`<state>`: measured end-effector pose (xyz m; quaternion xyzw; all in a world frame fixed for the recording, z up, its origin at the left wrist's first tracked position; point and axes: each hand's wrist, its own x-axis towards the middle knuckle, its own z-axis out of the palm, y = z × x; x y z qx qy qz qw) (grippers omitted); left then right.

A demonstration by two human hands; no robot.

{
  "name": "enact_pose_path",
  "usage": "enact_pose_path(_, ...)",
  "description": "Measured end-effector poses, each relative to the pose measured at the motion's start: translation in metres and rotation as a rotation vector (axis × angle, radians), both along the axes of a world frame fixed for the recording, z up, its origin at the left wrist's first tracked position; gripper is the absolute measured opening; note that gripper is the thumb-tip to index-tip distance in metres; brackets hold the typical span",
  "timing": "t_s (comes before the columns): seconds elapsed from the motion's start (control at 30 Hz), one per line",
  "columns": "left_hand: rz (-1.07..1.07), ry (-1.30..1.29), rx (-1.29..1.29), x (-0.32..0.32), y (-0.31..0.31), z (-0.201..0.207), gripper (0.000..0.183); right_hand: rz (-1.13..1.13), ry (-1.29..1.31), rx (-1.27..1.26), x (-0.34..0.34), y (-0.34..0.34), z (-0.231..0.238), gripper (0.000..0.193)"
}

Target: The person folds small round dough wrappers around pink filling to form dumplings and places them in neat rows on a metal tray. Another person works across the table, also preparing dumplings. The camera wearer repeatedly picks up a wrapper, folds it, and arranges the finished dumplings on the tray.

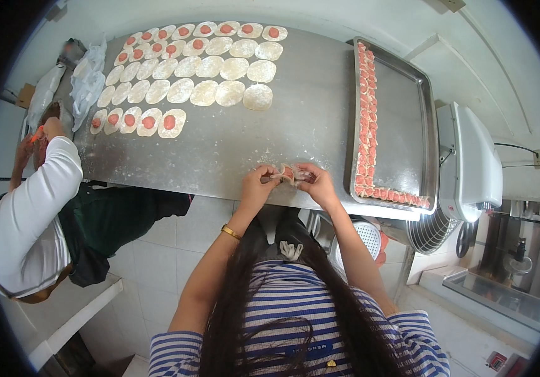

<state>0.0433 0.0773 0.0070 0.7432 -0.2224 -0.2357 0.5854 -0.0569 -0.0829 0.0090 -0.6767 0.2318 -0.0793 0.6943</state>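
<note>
At the table's near edge, my left hand (pixel 259 184) and my right hand (pixel 314 181) pinch the two sides of one dumpling (pixel 287 172). Its thin wrapper is gathered around pink filling that shows at the top. To the right lies a metal tray (pixel 428 135) with a column of open-topped dumplings (pixel 367 119) along its left side and a row along its near side. Round floured wrappers (pixel 204 93) lie in rows at the far left of the table. Several wrappers (pixel 169 123), in the far rows and the nearest row, carry a pink ball of filling.
The steel table (pixel 308 81) is dusted with flour near my hands. On the left, a co-worker in white sleeves (pixel 50 182) holds something orange beside plastic bags (pixel 88 78). A white machine (pixel 471 160) stands right of the tray. Below the table edge sits a perforated white basket (pixel 367 237).
</note>
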Motion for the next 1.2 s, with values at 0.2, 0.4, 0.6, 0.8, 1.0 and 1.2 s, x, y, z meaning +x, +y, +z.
enact_pose_path(0.2,-0.067,-0.076,-0.025,-0.007,-0.007,-0.015,0.021,0.091,0.013,-0.483,0.003,-0.002,-0.002,0.035)
enact_pose_path(0.4,-0.042,-0.033,0.163,-0.007,-0.019,0.006,0.027,0.231,0.048,-0.607,0.012,-0.01,0.01,0.032)
enact_pose_path(0.6,-0.133,-0.069,0.138,-0.009,-0.017,0.003,0.029,0.199,0.027,-0.625,0.005,-0.005,0.021,0.031)
enact_pose_path(0.8,-0.175,-0.144,0.214,-0.008,-0.022,0.005,0.027,0.167,-0.081,-0.601,0.005,-0.002,0.013,0.029)
enact_pose_path(1.0,-0.195,-0.273,0.382,-0.013,-0.032,0.015,0.029,0.191,-0.001,-0.715,0.001,-0.008,0.008,0.041)
enact_pose_path(1.2,-0.126,-0.138,0.104,-0.011,-0.023,-0.001,0.028,0.128,0.039,-0.752,-0.006,-0.006,0.019,0.036)
